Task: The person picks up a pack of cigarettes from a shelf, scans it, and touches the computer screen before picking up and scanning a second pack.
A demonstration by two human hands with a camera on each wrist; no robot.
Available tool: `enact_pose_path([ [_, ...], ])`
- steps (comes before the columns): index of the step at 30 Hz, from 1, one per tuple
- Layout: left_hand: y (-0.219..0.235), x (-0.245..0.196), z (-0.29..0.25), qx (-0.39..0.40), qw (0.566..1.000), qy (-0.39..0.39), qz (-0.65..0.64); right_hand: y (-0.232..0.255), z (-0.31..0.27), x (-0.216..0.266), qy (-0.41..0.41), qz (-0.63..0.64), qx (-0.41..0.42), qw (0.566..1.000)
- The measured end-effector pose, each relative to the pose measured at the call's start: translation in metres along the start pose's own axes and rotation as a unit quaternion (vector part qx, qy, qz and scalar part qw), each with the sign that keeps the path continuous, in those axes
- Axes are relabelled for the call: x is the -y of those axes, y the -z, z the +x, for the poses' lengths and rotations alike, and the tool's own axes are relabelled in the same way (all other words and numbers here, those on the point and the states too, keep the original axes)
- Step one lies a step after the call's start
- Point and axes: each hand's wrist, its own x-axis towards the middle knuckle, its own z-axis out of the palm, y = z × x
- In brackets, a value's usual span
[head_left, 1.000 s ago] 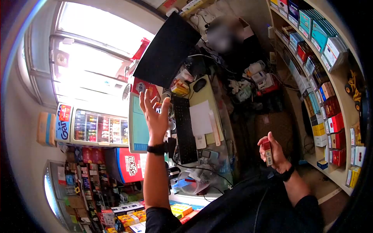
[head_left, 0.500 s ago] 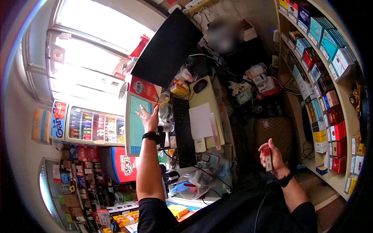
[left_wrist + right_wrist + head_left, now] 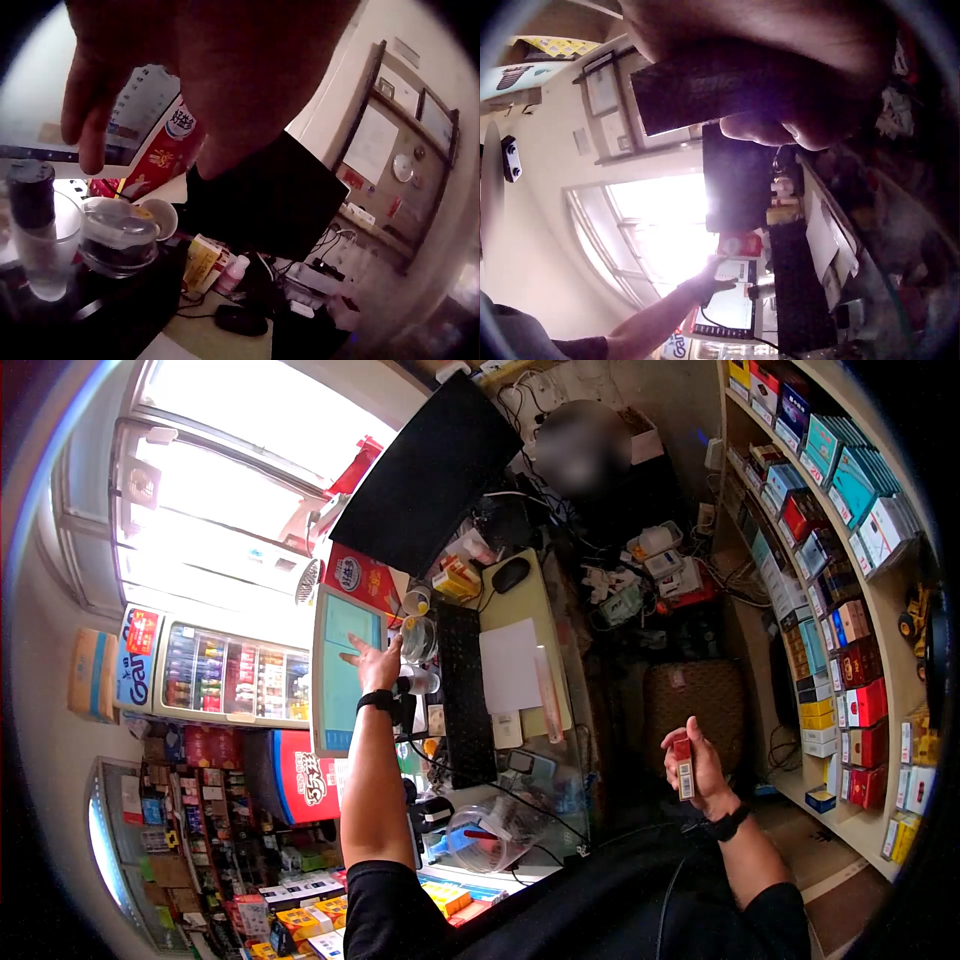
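Head view: our left hand reaches out to the touchscreen with the fingers straight and a fingertip at the glass, while our right hand stays low by our lap, fingers curled round a small red pack with a pale barcoded side.

We judge the risk lies on the left. The forearm passes just beside a lidded glass jar and a dark-capped tumbler standing between the screen and the black keyboard; a careless sweep of the wrist could knock them over onto the keys (the left wrist view shows how close they sit). The pack could also slip, since only the fingers hold it and our eyes are on the screen.

The screen is flat, glossy and pale teal. The jar and tumbler are clear, smooth and round. The keyboard is matte with ridged rows. The pack is a stiff, sharp-edged cardboard box, slick on its faces.
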Motion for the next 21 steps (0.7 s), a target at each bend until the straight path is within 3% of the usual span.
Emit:
enact_pose_path([
  [11,-0.003,0.006,0.001,-0.013,1.0,0.008,0.011,0.002,-0.001,0.0,0.003,0.0,-0.004,1.0],
  [21,0.014,-0.017,-0.02,0.021,0.997,-0.004,0.072,0.014,-0.004,0.004,-0.008,0.0,-0.01,1.0],
])
